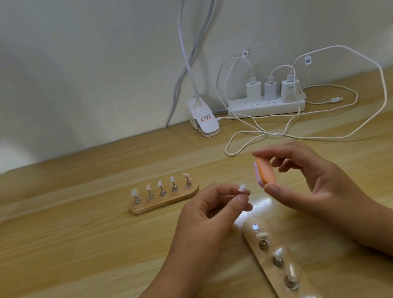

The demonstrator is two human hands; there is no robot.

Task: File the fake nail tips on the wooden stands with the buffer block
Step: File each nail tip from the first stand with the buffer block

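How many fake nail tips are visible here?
10: five on the far stand, four on the near stand, one pinched by the left hand. The near stand is cropped; more may be hidden.

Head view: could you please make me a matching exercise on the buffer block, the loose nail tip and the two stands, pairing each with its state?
Things:
1. buffer block
2. nail tip
3. far stand
4. near stand

States:
a. carries five tips
b. pinched by the left hand
c. one spot bare at its far end
d. held between thumb and fingers of the right hand

Pairs: 1-d, 2-b, 3-a, 4-c
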